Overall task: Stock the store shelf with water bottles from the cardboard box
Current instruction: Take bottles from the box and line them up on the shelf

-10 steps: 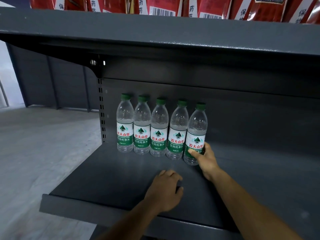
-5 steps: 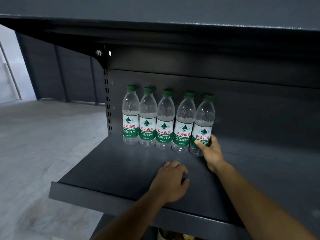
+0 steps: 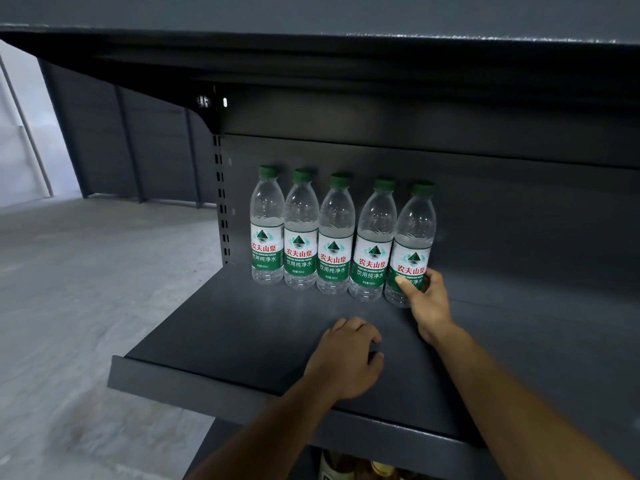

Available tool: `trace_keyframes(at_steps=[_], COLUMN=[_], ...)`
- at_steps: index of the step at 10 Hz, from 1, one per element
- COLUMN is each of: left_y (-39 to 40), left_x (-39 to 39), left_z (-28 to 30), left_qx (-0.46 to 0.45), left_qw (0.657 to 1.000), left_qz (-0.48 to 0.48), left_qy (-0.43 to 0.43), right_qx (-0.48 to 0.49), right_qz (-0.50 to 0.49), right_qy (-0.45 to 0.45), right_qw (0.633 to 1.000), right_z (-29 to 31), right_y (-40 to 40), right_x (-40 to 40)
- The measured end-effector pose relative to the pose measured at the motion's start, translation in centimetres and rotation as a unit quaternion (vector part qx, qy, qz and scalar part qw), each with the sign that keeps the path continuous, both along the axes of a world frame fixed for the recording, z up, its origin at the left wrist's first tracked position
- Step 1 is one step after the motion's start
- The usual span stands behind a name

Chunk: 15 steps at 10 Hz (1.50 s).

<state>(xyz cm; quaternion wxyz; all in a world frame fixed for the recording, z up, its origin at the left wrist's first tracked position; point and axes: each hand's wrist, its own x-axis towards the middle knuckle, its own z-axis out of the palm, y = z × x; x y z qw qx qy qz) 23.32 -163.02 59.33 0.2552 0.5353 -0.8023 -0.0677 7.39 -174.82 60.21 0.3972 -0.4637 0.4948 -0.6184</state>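
Several clear water bottles with green caps and green-and-white labels stand in a row against the back panel of the dark grey shelf [image 3: 242, 334]. My right hand [image 3: 426, 299] grips the lower part of the rightmost bottle [image 3: 414, 237], thumb across its label. The leftmost bottle [image 3: 266, 230] stands by the slotted upright. My left hand [image 3: 346, 358] rests on the shelf in front of the row, fingers curled, holding nothing. The cardboard box is out of view.
The shelf above [image 3: 346, 46] overhangs the bottles closely. The shelf's left end is open to a grey concrete floor [image 3: 86, 289]. Bare shelf surface extends to the right of the row. Below the shelf's front lip, some goods [image 3: 353, 465] show on a lower level.
The view has tilted down and shifted slightly; the red packets above are gone from sight. My right hand keeps hold of the rightmost bottle, which now stands close against its neighbour. My left hand stays put.
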Motion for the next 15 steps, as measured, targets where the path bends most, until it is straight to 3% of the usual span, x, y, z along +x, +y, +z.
trace_keyframes(at_steps=[5,10,13,14,15], left_y=[0.2,0.2,0.2,0.0,-0.3], left_x=[0.0,-0.1,-0.1,0.0,0.2], left_z=[0.2,0.3,0.4,0.6,1.0], left_qx=[0.01,0.016,0.019,0.044,0.074], left_qw=[1.0,1.0,1.0,0.998,0.989], left_qz=[-0.002,0.003,0.01,0.01,0.027], left_qy=[0.014,0.022,0.018,0.035,0.123], right_qx=[0.0,0.16,0.201,0.205,0.201], right_qz=[-0.034,0.027,0.049,0.045,0.037], right_qy=[0.008,0.083,0.054,0.106,0.144], right_qw=[0.999,0.983,0.977,0.972,0.968], right_z=[0.4,1.5,2.5,2.3,1.8], right_y=[0.5,1.8,4.3,5.2,6.0], right_x=[0.4,-0.4,-0.2,-0.1,0.1])
